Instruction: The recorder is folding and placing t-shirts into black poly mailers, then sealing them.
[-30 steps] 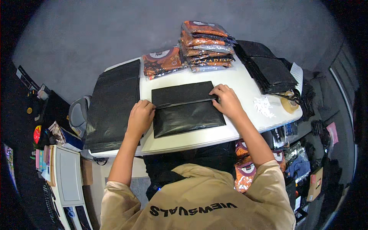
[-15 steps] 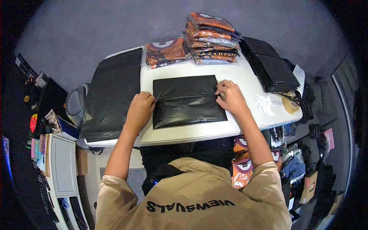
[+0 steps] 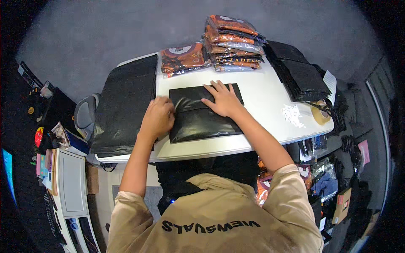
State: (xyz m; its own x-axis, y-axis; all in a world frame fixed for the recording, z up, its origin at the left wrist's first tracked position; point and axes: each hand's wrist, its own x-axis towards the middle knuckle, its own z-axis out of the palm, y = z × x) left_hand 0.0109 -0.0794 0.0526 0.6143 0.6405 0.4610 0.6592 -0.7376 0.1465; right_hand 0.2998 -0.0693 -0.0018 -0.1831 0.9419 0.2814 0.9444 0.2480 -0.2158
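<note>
A black plastic mailer bag (image 3: pixel 202 122) lies flat on the white table (image 3: pixel 270 109) in front of me, a folded flap seam crossing it. My right hand (image 3: pixel 221 100) rests on its upper right part, palm down with the fingers spread. Beside the mailer's left edge is my left hand (image 3: pixel 159 116), its fingers curled inward and smeared by motion. Whether they grip the edge cannot be made out. To the left lies a stack of larger black mailer bags (image 3: pixel 124 105).
Bagged orange shirts (image 3: pixel 183 57) sit at the far side, beside a taller pile of bagged garments (image 3: pixel 234 46). More black bags (image 3: pixel 299 76) lie on the right. White scraps (image 3: pixel 293 116) and a tape roll (image 3: pixel 320 114) are near the right edge. A white cabinet (image 3: pixel 71 181) stands left.
My right hand has left the mailer's right edge and moved left, flattening onto its top. My left hand stays at the left edge but is now blurred.
</note>
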